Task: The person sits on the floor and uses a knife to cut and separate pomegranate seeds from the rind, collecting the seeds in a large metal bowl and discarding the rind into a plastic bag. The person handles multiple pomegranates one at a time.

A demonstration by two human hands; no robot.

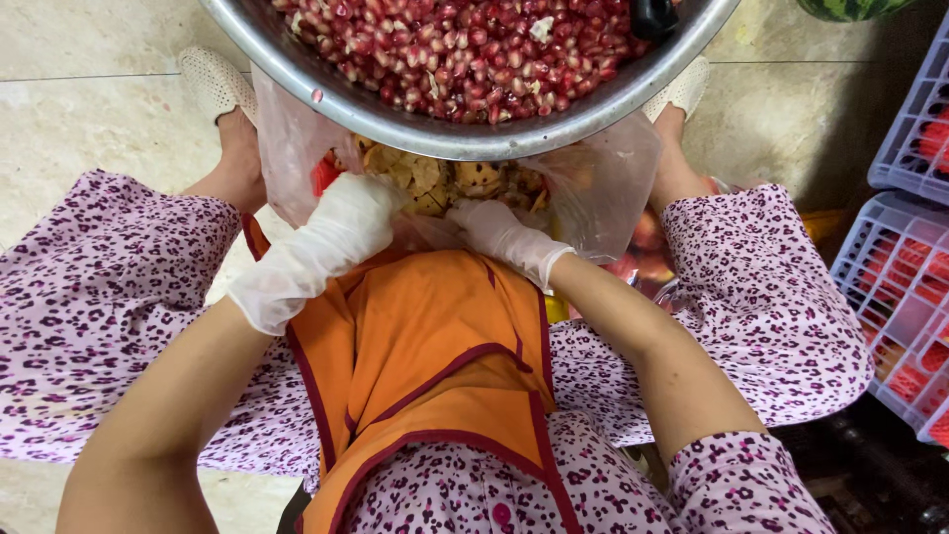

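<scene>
Both my hands wear white gloves. My left hand (341, 225) reaches into a clear plastic bag (603, 178) full of yellowish pomegranate peels (440, 180), its fingers closed among the peels. My right hand (502, 233) grips the near edge of the same bag. Just beyond the bag stands a large steel bowl (395, 117) heaped with red pomegranate seeds (474, 44). An orange apron (425, 336) covers my lap.
Lilac plastic crates (895, 297) holding red fruit stand at the right. A watermelon (850, 8) shows at the top right corner. My feet in white shoes (213, 84) rest on the beige tiled floor (89, 119) either side of the bowl.
</scene>
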